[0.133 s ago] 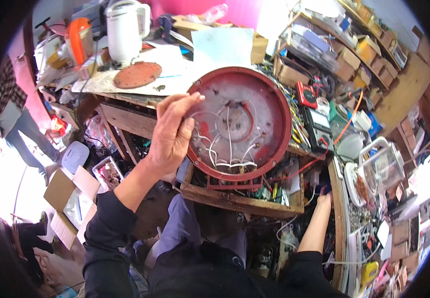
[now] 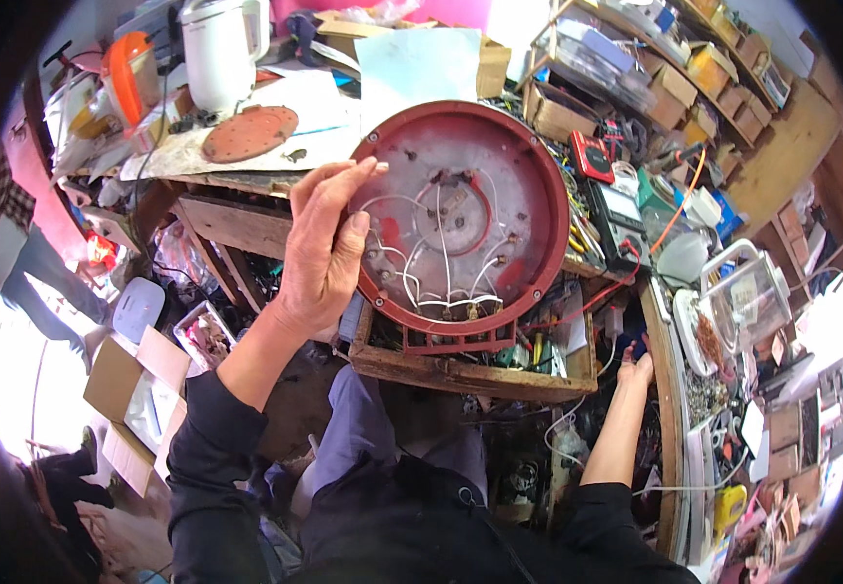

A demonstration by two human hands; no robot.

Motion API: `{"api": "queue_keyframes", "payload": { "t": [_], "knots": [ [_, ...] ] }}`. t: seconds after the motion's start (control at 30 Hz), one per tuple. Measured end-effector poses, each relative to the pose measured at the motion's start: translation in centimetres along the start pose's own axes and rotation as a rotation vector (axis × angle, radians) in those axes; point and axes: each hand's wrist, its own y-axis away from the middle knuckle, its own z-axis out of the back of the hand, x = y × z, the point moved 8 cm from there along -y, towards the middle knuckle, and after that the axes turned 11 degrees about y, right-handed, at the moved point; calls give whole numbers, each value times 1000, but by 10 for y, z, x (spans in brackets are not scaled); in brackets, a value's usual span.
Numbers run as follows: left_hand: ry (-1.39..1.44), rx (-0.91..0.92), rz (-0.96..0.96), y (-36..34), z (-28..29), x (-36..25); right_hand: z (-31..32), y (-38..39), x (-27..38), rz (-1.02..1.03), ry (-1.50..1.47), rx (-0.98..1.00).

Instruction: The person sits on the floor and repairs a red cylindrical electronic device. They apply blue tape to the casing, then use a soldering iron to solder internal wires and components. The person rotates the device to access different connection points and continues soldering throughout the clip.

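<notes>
A red round housing [image 2: 536, 276] with a silver metal plate inside and several white wires [image 2: 441, 255] rests tilted over an open wooden drawer. My left hand [image 2: 322, 243] grips its left rim, fingers curled over the edge. Low at the right, my right hand [image 2: 635, 365] reaches into a gap beside a wooden board [image 2: 664, 438], at a dark item; its fingers are curled, and what they hold, if anything, is hard to make out.
Behind are a white jug [image 2: 215, 58], a red perforated disc [image 2: 251, 133] and paper sheets. A red multimeter [image 2: 591, 156], tools and cluttered shelves [image 2: 694, 78] fill the right. An open carton [image 2: 110, 389] lies lower left. A person's legs [image 2: 42, 297] show at far left.
The housing and surroundings sit a little higher in the picture. My right hand has shifted slightly upward with them; my left hand remains on the rim.
</notes>
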Motion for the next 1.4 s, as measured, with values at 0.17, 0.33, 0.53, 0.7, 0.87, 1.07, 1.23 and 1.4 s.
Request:
{"api": "queue_keyframes", "payload": {
  "t": [0.17, 0.33, 0.53, 0.7, 0.87, 1.07, 1.23, 1.4],
  "knots": [
    [-27, 27, 45, 11, -1, -2, 31, 66, 15, 130, 77, -153],
    [-145, -80, -117, 7, 12, -5, 34, 75, 12, 180, -74, -92],
    [-147, -42, -74, 12, 5, -1, 5, 169, 58, 873, 976, -43],
    [-146, -40, -54, 15, 1, -5, 2, 243, 65, 826, 890, 86],
    [-66, -63, -5, 13, 6, 0, -24, 287, 59, 893, 765, 195],
    [234, -158, 261, 20, 2, 20, -64, 316, 73, 829, 699, 378],
    [340, -92, 379, 20, 9, 28, -96, 327, 60, 716, 570, 546],
    [293, -76, 353, 28, 18, 34, -100, 341, 53, 674, 479, 618]
  ]
}}
